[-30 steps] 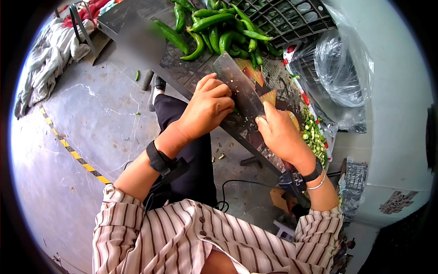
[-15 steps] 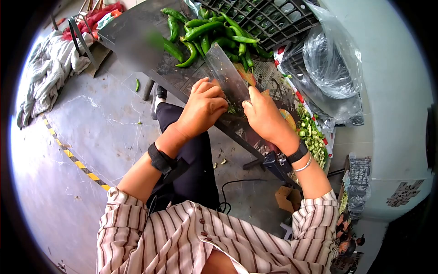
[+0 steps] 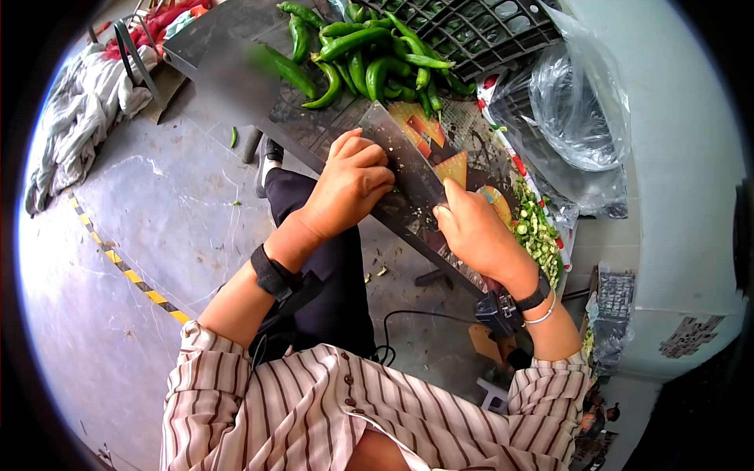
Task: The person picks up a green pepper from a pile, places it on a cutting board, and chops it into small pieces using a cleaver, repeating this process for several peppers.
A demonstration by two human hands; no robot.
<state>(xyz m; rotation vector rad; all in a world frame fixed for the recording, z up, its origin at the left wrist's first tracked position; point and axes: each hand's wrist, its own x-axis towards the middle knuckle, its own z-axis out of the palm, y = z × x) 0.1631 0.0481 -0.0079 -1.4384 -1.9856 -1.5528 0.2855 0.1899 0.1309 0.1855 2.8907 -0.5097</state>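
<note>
My right hand (image 3: 481, 228) is wrapped around the handle of a cleaver (image 3: 404, 153), its broad blade slanting away to the upper left over the dark low table (image 3: 314, 125). Beside the blade's left face, my left hand (image 3: 355, 187) is closed with fingers curled under; whatever they pinch is hidden. A heap of whole green peppers (image 3: 357, 47) lies at the far side of the table. Sliced green pepper pieces (image 3: 536, 239) are piled along its right edge, past my right hand. Small bits stick to the blade.
A black plastic crate (image 3: 471, 31) stands behind the peppers. Clear plastic bags (image 3: 577, 110) lie to the right. White cloth (image 3: 75, 125) hangs at the far left. Striped tape (image 3: 129, 275) marks the floor, and a black cable (image 3: 420, 312) runs below the table.
My right hand has shifted right and slightly down, drawing the cleaver the same way. My left hand has barely moved. The view has tilted a little.
</note>
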